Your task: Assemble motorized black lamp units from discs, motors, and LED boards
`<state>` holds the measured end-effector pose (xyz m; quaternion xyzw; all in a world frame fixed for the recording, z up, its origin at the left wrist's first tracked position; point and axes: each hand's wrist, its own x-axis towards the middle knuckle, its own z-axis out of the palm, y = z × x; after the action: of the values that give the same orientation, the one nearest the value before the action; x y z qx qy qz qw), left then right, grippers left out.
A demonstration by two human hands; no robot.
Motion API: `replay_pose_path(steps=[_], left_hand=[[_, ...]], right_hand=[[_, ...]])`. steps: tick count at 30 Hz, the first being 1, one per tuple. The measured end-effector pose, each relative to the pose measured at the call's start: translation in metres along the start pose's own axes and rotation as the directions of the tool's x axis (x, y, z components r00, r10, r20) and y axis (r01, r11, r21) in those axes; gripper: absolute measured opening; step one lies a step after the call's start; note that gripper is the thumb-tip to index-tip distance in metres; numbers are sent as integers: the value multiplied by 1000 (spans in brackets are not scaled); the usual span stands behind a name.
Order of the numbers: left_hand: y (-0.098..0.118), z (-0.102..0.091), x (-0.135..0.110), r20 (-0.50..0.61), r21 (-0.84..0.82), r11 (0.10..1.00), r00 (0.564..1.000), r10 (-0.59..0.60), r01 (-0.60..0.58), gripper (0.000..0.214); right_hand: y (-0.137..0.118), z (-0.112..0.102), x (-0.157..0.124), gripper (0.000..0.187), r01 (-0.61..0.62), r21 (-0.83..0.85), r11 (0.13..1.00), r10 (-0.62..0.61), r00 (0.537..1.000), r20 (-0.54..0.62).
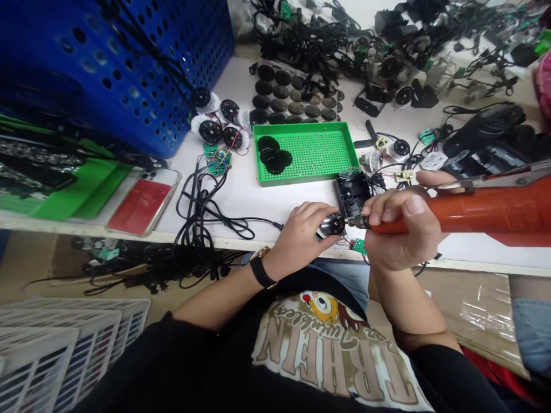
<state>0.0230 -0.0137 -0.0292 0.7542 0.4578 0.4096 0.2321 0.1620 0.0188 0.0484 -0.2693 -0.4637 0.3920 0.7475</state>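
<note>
1. The left hand (301, 232) is closed around a small shiny round part (332, 225), pinching it just off the front edge of the table (267, 195), above the person's lap.
2. The right hand (398, 235) is wrapped tight round an orange electric screwdriver (465, 211), and its tip touches the round part.
3. From where I stand this looks like the middle of a fastening. The bit is on the piece, but I cannot tell whether a screw is home.
4. Just behind the hands a black housing (353, 194) lies on the table, apart from the round part, so I'd say the two are not yet joined.
5. The green tray (327, 150) holds only a few black discs (273, 156) at its left end.
6. Rows of dark discs (293, 97) behind the tray and a tangle of wired parts (387, 51) at the back suggest plenty is left to do.
</note>
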Motion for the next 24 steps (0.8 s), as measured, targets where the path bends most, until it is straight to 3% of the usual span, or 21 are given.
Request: replay_pose_path(steps=[6,10,15,19,21,24], left_hand=[[2,-10,0,-96,-121,993,995,-20,8,50],[3,-15,-3,-154,-312,945,976,-155,101,32],[3,-14,-3,-97,-686,689,909,-405,234,17],[8,-19,-3,-55,-807,543,887,-459,231,13],[10,-21,-4,-44,-790,563,892,-450,245,14],[12,-20,-5,-88,-659,717,923,-374,228,10]], right_hand=[[-18,-10,9,14,20,-45,999,-20,1000,-12],[-27,-20,9,23,11,-85,996,-12,1000,-14],[-24,-20,3,23,5,-21,1000,-5,1000,-25],[-23,-19,1,28,-5,-5,1000,5,1000,-26],[-24,-20,1,27,-8,4,1000,8,1000,-26],[-26,-19,2,22,-10,0,1000,10,1000,-28]])
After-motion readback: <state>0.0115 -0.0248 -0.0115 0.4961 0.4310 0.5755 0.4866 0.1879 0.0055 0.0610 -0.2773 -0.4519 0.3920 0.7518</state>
